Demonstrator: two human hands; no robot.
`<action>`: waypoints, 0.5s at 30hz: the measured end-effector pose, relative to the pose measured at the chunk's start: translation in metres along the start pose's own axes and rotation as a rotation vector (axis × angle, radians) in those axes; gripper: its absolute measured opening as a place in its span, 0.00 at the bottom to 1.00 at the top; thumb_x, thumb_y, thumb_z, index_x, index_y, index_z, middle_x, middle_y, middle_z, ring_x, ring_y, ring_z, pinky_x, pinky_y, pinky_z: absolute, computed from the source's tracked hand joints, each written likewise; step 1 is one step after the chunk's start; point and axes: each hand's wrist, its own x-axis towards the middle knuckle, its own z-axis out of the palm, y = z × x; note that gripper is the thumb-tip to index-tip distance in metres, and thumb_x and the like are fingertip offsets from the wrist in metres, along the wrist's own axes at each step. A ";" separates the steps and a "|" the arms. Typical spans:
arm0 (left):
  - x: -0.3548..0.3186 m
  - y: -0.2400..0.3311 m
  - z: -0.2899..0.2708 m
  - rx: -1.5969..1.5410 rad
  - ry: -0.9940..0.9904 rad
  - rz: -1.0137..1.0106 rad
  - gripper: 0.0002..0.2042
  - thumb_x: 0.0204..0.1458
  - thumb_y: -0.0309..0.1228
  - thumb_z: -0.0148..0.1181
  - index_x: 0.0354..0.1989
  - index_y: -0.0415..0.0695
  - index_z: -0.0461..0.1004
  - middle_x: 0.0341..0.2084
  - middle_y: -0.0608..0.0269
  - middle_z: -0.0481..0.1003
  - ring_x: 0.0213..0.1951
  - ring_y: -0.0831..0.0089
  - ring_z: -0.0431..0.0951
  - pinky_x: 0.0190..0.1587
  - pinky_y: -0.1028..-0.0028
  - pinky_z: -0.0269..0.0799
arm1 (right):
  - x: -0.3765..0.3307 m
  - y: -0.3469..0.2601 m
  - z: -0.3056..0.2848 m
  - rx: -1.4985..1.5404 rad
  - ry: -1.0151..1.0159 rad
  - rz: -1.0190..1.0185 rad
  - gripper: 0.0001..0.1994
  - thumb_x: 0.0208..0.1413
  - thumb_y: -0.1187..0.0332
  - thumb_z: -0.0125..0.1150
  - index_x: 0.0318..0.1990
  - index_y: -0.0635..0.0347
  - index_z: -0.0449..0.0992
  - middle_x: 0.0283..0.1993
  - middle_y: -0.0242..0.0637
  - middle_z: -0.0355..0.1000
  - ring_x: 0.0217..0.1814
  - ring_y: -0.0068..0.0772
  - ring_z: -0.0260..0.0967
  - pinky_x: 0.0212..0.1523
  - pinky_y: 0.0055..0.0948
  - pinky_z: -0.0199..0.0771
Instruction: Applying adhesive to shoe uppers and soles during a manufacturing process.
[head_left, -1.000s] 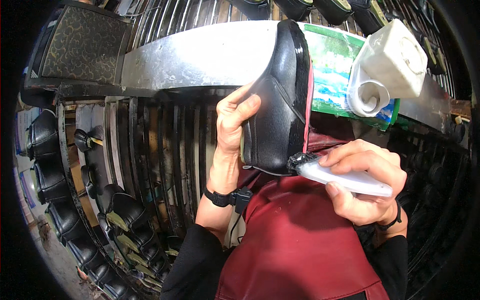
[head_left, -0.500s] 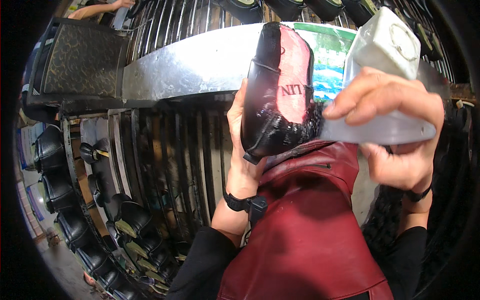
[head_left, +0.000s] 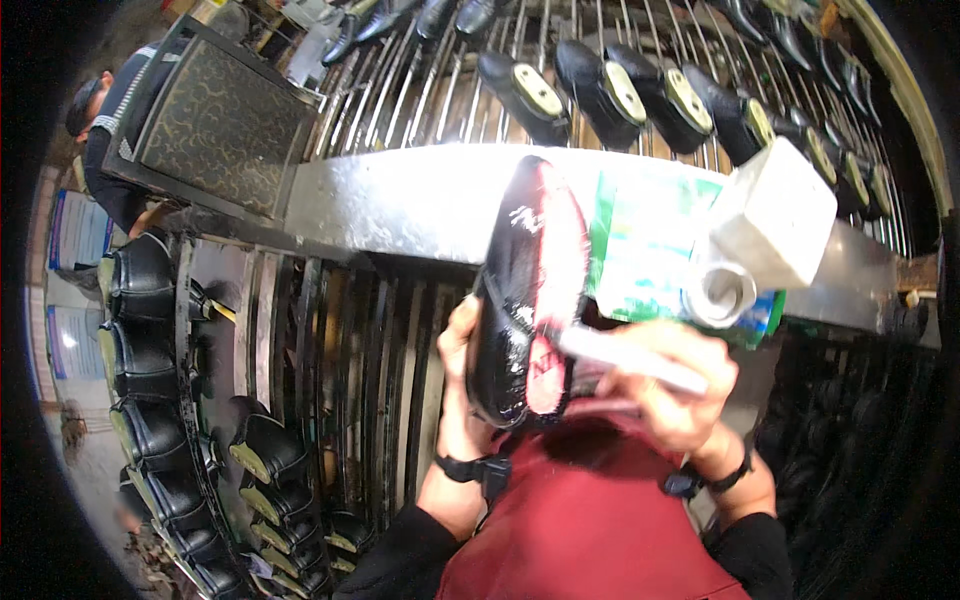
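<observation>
Upright before me stands a lasted black shoe upper (head_left: 503, 330), its underside with a pink strip turned to the right. My left hand (head_left: 459, 370) grips it from the left and below, most of the fingers hidden behind it. In my right hand (head_left: 685, 385) is a brush with a whitish handle (head_left: 640, 362), held between thumb and fingers. The brush's tip meets the pink underside near its middle; motion blurs the bristles. Both wrists wear dark bands. A white plastic container (head_left: 780, 225) with a round neck is just beyond my right hand, on a green and white bag (head_left: 645, 235).
A metal ledge (head_left: 400, 210) runs across behind the shoe. Beyond it, lasted black shoes (head_left: 600, 95) rest on metal rods. More shoes (head_left: 150, 365) line a rack at left. A framed patterned panel (head_left: 225, 125) and another person (head_left: 110, 150) are at far left. A dark red apron (head_left: 590, 510) covers my lap.
The shoe has moved lower in the view and turned, its pink underside showing narrower. My right hand has brought the brush from the shoe's lower edge onto the pink strip. The view has shifted.
</observation>
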 end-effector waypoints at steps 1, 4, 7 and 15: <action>0.009 0.014 0.001 0.103 -0.030 0.070 0.28 0.65 0.42 0.54 0.65 0.30 0.69 0.52 0.47 0.81 0.49 0.59 0.85 0.54 0.61 0.83 | -0.007 0.000 0.005 0.148 0.061 0.147 0.09 0.66 0.76 0.61 0.41 0.77 0.80 0.34 0.49 0.81 0.29 0.32 0.80 0.32 0.31 0.82; 0.057 0.097 -0.016 0.589 -0.017 0.223 0.23 0.61 0.36 0.60 0.57 0.28 0.76 0.44 0.48 0.83 0.41 0.62 0.87 0.48 0.67 0.84 | -0.008 0.013 0.004 0.379 0.326 0.365 0.13 0.70 0.67 0.63 0.46 0.75 0.78 0.35 0.50 0.80 0.28 0.37 0.80 0.29 0.34 0.83; 0.146 0.160 0.028 1.157 0.178 0.525 0.19 0.54 0.37 0.69 0.44 0.30 0.83 0.39 0.50 0.85 0.37 0.62 0.87 0.45 0.69 0.83 | -0.007 0.032 -0.007 0.380 0.533 0.271 0.13 0.70 0.65 0.63 0.48 0.71 0.76 0.33 0.48 0.78 0.26 0.38 0.78 0.26 0.35 0.82; 0.378 0.191 0.044 2.177 0.723 0.417 0.30 0.39 0.50 0.79 0.49 0.42 0.84 0.53 0.48 0.82 0.56 0.51 0.83 0.58 0.57 0.80 | -0.004 0.038 -0.005 0.305 0.677 0.365 0.13 0.69 0.67 0.63 0.44 0.73 0.75 0.31 0.50 0.78 0.25 0.39 0.78 0.24 0.36 0.81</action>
